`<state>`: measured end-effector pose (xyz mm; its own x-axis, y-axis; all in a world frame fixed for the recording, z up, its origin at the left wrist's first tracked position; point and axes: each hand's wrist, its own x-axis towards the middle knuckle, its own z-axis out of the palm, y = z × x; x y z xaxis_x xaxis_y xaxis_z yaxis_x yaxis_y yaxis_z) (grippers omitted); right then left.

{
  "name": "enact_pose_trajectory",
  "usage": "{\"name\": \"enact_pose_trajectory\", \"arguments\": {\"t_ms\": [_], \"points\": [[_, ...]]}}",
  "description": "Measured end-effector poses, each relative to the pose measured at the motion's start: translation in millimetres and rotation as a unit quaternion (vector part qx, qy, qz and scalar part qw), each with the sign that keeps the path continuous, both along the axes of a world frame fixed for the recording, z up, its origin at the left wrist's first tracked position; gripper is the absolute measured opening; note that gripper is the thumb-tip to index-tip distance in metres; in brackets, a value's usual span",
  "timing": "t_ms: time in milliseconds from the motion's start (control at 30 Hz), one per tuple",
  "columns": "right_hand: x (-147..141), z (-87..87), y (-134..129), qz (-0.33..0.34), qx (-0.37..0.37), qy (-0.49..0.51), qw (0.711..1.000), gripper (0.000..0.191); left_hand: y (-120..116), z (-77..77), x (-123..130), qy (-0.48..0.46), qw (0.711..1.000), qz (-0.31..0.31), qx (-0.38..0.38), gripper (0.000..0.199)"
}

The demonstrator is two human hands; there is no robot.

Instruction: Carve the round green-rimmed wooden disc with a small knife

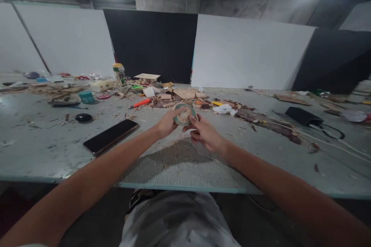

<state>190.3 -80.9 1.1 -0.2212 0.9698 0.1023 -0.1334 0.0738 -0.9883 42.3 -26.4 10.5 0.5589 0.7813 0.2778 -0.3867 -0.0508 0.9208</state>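
Note:
Between my two hands, above the table's front half, is a small round disc (182, 115) with a teal rim and a pale, wood-coloured middle. Its exact kind is unclear. My left hand (169, 122) grips its left edge, thumb on the upper face. On the right edge, my right hand (204, 131) pinches it with the thumb over the face and the other fingers curled beneath. The disc is tilted towards me. Below lies the grey table (179, 170), sprinkled with fine dust.
A dark phone (111, 136) and a black mouse-like object (83, 117) lie at left. Wood scraps (185, 93), an orange-handled cutter (141, 103) and white crumpled tissue (223, 109) spread behind my hands. At right sit a black box (303, 116) and white cables (327, 142).

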Motion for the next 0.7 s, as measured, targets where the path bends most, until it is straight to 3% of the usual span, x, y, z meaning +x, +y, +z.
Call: {"name": "enact_pose_trajectory", "arguments": {"t_ms": [100,167,233,300,400,467,567,700], "points": [[7,1.6,7,-0.089,0.046,-0.004,0.995,0.033,1,2.8,1,-0.114,0.99,0.049,-0.062,0.023],[13,4.8,8,-0.15,0.128,-0.063,0.978,0.032,4,6.6,-5,-0.117,0.988,0.025,-0.095,0.025],[17,8.8,3,-0.155,0.241,-0.203,0.936,0.028,5,11.3,-12,-0.104,0.988,0.021,-0.111,0.026],[16,12.4,-6,-0.13,0.32,-0.335,0.877,0.025,4,16.0,-17,-0.079,0.988,0.012,-0.135,0.034],[9,15.6,-19,-0.118,0.35,-0.47,0.801,0.03,-1,20.5,-16,-0.075,0.987,0.004,-0.142,0.038],[6,16.2,-22,-0.121,0.349,-0.513,0.775,0.032,-2,20.8,-13,-0.086,0.988,-0.003,-0.132,0.032],[5,15.6,-22,-0.125,0.34,-0.529,0.768,0.031,-1,18.4,-12,-0.093,0.99,-0.007,-0.106,0.03],[7,13.3,-20,-0.106,0.34,-0.511,0.783,0.031,3,16.3,-16,-0.104,0.992,-0.011,-0.065,0.028]]}}
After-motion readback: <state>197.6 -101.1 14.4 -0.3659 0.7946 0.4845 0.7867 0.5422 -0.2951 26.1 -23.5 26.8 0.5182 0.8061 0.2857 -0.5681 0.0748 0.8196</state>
